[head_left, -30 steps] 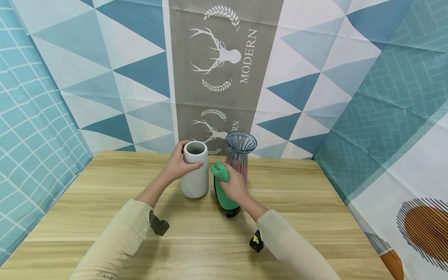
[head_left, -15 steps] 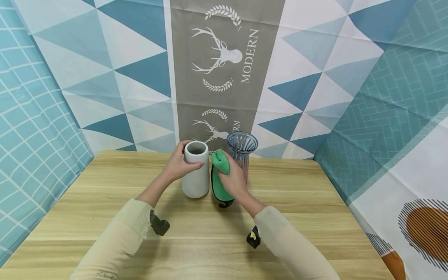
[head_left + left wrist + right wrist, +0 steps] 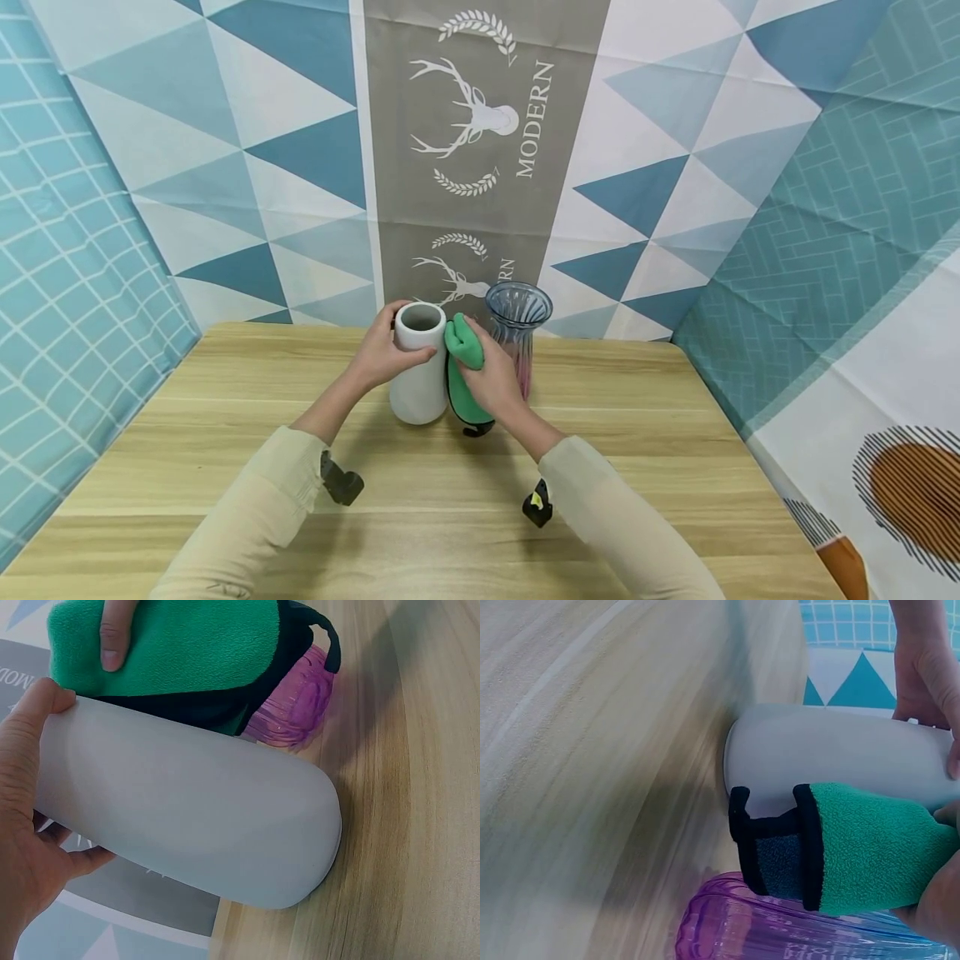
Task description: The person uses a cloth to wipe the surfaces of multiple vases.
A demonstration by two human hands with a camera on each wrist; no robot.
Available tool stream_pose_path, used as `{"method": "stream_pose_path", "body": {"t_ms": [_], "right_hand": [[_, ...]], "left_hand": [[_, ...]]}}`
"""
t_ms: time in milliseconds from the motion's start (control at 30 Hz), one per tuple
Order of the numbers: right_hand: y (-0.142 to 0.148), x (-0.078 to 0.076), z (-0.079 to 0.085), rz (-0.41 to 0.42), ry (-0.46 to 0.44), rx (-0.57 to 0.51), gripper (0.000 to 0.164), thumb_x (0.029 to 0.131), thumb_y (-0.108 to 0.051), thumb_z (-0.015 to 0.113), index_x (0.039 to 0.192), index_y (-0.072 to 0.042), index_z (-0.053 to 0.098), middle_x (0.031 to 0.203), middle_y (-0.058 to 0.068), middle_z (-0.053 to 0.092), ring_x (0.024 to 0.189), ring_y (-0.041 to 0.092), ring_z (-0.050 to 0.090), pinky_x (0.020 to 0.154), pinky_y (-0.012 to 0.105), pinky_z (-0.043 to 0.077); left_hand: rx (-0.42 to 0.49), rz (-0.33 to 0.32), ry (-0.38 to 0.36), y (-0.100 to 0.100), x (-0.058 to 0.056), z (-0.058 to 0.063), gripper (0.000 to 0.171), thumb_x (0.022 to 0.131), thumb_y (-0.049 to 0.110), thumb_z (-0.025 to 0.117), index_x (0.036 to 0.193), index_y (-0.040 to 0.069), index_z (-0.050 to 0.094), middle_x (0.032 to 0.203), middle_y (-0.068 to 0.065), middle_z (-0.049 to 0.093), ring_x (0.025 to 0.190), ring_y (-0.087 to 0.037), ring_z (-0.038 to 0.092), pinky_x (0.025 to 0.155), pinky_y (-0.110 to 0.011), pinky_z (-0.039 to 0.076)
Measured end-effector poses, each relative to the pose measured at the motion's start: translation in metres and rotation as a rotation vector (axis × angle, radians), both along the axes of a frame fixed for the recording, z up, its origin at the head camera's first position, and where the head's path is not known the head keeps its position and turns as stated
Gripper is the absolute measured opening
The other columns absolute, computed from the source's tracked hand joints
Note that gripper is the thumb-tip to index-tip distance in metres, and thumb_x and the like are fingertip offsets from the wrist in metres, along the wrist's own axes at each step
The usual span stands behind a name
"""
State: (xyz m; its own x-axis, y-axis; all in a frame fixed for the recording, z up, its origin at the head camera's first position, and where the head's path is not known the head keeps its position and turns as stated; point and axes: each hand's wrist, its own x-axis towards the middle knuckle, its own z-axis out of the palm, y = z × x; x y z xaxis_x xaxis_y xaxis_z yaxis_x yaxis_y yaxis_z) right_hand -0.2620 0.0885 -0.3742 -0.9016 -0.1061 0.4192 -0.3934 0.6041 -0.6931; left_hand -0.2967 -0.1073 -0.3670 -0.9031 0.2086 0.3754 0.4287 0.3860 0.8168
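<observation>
A matte white cylindrical vase (image 3: 417, 392) stands upright on the table. My left hand (image 3: 381, 354) grips it near the rim, thumb across the front and fingers behind. In my right hand (image 3: 495, 377) is a bunched green cleaning cloth (image 3: 465, 343) with black edging and a black hanging loop. The cloth (image 3: 187, 645) lies along the right side of the white vase (image 3: 187, 795), seemingly touching it. Behind the right hand stands a ribbed glass vase (image 3: 519, 302), blue at the flared top and purple-pink below, partly hidden by that hand and the cloth.
The wood-grain table (image 3: 420, 533) reaches back to a patterned cloth backdrop (image 3: 300, 125). Blue tile-print fabric (image 3: 67, 275) hangs at the left side, teal and white fabric at the right. A black wrist camera (image 3: 341, 479) is strapped at each cuff.
My right hand has moved the cloth left and slightly upward, from a gap beside the white vase to up against its side. The left hand and both vases have stayed put.
</observation>
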Motion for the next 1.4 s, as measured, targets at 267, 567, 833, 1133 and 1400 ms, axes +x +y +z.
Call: {"method": "stream_pose_path", "body": {"t_ms": [267, 567, 833, 1133, 1400], "right_hand": [[0.002, 0.001, -0.006, 0.02, -0.007, 0.065, 0.059, 0.086, -0.012, 0.066, 0.14, -0.019, 0.044, 0.138, 0.009, 0.051, 0.125, 0.027, 0.05, 0.103, 0.044, 0.042], [0.01, 0.007, -0.025, 0.051, -0.115, 0.189, 0.056, 0.085, -0.012, 0.068, 0.137, -0.015, 0.047, 0.129, 0.011, 0.058, 0.116, 0.027, 0.056, 0.096, 0.044, 0.046], [0.015, 0.008, -0.033, 0.1, -0.185, 0.242, 0.056, 0.084, -0.009, 0.068, 0.136, -0.014, 0.048, 0.128, 0.011, 0.059, 0.115, 0.028, 0.057, 0.096, 0.044, 0.046], [0.018, 0.004, -0.026, 0.047, -0.091, 0.181, 0.052, 0.084, -0.01, 0.067, 0.133, -0.013, 0.05, 0.122, 0.011, 0.062, 0.107, 0.026, 0.06, 0.09, 0.044, 0.049], [0.02, 0.001, -0.019, -0.006, -0.034, 0.095, 0.055, 0.084, -0.009, 0.067, 0.136, -0.013, 0.049, 0.122, 0.011, 0.062, 0.102, 0.027, 0.061, 0.087, 0.043, 0.049]], "left_hand": [[0.004, 0.0, -0.012, 0.0, 0.0, -0.001, 0.082, 0.073, 0.017, 0.079, 0.139, 0.002, 0.031, 0.13, -0.019, 0.045, 0.114, -0.035, 0.049, 0.092, -0.05, 0.044], [0.018, -0.013, -0.017, 0.0, 0.0, 0.0, 0.082, 0.073, 0.016, 0.078, 0.139, 0.002, 0.03, 0.129, -0.019, 0.045, 0.114, -0.035, 0.049, 0.093, -0.051, 0.044], [0.021, -0.006, -0.011, -0.001, 0.001, -0.002, 0.083, 0.073, 0.021, 0.08, 0.138, 0.004, 0.032, 0.13, -0.016, 0.044, 0.113, -0.032, 0.049, 0.092, -0.05, 0.045], [0.009, 0.014, 0.008, 0.0, -0.001, -0.004, 0.086, 0.07, 0.03, 0.083, 0.138, 0.006, 0.035, 0.131, -0.014, 0.042, 0.113, -0.03, 0.048, 0.09, -0.049, 0.045], [-0.051, 0.057, 0.003, 0.0, 0.0, -0.001, 0.083, 0.071, 0.034, 0.081, 0.138, 0.012, 0.038, 0.128, -0.017, 0.04, 0.11, -0.031, 0.047, 0.087, -0.049, 0.047]]}}
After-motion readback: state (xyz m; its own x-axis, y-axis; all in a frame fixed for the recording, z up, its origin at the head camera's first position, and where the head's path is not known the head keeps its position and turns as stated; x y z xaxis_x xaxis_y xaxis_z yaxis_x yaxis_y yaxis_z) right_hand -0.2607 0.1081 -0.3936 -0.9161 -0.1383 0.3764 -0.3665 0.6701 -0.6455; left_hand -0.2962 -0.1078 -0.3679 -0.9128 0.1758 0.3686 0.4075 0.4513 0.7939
